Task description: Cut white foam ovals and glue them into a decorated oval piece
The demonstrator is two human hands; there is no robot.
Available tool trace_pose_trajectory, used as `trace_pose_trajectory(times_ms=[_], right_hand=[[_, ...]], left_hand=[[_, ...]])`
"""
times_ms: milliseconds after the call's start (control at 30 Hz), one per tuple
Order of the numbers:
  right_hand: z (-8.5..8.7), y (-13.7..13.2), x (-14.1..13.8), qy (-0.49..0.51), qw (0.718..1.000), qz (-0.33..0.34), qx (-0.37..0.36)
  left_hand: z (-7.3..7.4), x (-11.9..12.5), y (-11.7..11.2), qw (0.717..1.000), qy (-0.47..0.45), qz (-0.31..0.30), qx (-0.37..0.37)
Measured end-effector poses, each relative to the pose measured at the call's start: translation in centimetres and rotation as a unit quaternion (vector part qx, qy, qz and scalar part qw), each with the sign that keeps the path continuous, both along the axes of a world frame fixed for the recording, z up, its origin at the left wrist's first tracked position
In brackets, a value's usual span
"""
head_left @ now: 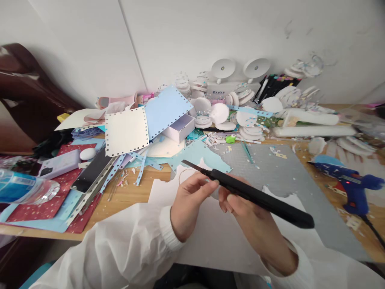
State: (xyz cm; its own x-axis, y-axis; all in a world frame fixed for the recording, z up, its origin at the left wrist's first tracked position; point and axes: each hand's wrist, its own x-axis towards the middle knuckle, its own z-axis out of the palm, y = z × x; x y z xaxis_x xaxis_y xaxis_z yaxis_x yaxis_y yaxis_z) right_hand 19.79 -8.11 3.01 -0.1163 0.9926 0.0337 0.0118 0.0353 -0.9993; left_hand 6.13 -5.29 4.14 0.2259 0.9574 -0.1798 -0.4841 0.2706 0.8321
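Beyond the white paper (pixel 210 245), blue print on a box (pixel 214 87) cannot be clearly read. Above the paper, a slim black utility knife (pixel 248 190), blade bared, is pinched by the left hand's (pixel 187 202) fingers and clasped by the right hand's (pixel 254 220).

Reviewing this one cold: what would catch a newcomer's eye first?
Probably the long black tool near the centre, held by the left hand and slanting across the right hand. Next, the blue glue gun at the right edge, and the white round pieces heaped at the back.
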Motion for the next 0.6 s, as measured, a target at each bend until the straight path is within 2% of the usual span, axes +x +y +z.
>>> trace_pose_trajectory(times_ms=[167, 233, 333, 433, 600], right_hand=[[1.0, -1.2, 3.3, 0.060, 0.994, 0.082, -0.040], [1.7, -1.3, 4.1, 0.050, 0.986, 0.133, -0.087], [2.3, -1.2, 4.0, -0.014, 0.967, 0.191, -0.168], [1.8, -1.4, 2.9, -0.083, 0.962, 0.173, -0.193], [0.6, -1.8, 2.0, -0.085, 0.970, 0.150, -0.171]], left_hand=[[-0.2, -2.0, 0.2, 0.999, 0.031, 0.018, -0.001], [-0.5, -2.6, 0.0, 0.999, 0.038, 0.009, 0.002], [-0.9, -3.1, -0.6, 0.997, 0.066, -0.039, -0.001], [-1.1, -3.0, -1.2, 0.993, 0.086, -0.080, -0.008], [-1.1, -3.0, -1.6, 0.991, 0.113, -0.072, 0.021]])
